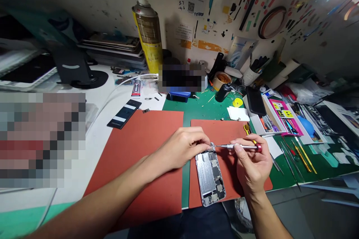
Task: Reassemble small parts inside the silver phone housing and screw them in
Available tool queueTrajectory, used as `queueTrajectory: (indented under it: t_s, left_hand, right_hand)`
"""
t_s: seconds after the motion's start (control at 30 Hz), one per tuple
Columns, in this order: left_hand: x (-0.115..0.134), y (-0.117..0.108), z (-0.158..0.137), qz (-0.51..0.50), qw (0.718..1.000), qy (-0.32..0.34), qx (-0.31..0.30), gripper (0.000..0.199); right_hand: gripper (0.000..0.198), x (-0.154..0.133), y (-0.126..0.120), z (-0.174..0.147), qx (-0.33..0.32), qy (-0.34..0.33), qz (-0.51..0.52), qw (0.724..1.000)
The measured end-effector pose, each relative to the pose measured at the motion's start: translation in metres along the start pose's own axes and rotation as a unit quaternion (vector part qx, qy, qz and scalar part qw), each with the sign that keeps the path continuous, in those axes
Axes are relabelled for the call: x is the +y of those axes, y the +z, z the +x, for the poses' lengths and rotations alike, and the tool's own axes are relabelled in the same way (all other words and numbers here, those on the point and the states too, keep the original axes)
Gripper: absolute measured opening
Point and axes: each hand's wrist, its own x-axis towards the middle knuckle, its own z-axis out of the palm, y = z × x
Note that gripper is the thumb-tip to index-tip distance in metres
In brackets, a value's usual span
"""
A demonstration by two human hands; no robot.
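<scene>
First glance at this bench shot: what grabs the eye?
Dead centre, an opened phone lies on the right-hand red mat, the left hand steadying its top end while the right hand holds a slim screwdriver to it. Behind, a tall yellow spray can stands against the wall.

- Opened phone (209, 177): silver-grey shell, screen off, innards bared with a metal plate and small dark parts; lies flat, face-up, long axis running away from the near table edge, slightly tilted, near end just over the edge of the right red mat (224, 129).
- Screwdriver (241, 147): slim, silver knurled shaft, red end cap; held nearly level, tip at the phone's far top edge.
</scene>
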Motion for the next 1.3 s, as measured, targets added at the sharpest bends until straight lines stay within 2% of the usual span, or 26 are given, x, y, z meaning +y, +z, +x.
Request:
queueTrajectory:
  t_s: [0.27, 0.67, 1.0, 1.17, 1.3]
  left_hand:
    - [0.0007, -0.0009, -0.0003, -0.006, 1.000, 0.004, -0.008, 0.018]
    - [0.0014, -0.0013, 0.0000, 0.001, 1.000, -0.016, 0.005, 0.020]
    - [0.0002, -0.0029, -0.0002, 0.007, 1.000, -0.022, -0.005, 0.011]
    - [-0.0048, -0.0051, -0.0004, 0.043, 0.999, -0.028, -0.015, 0.008]
    - [-0.0080, -0.0062, -0.0014, 0.067, 0.996, -0.040, -0.041, 0.013]
  right_hand:
    - [0.034, 0.0000, 0.0009, -0.0009, 0.004, -0.002, -0.014, 1.000]
    - [0.032, 0.0024, 0.0035, -0.0042, 0.015, -0.038, -0.050, 0.998]
    - [0.032, 0.0005, 0.0040, -0.0027, 0.017, -0.030, -0.046, 0.998]
    - [0.040, -0.0024, 0.0053, 0.0023, 0.036, -0.029, -0.039, 0.998]
    - [0.048, -0.0067, 0.0019, 0.0033, 0.020, -0.078, -0.086, 0.993]
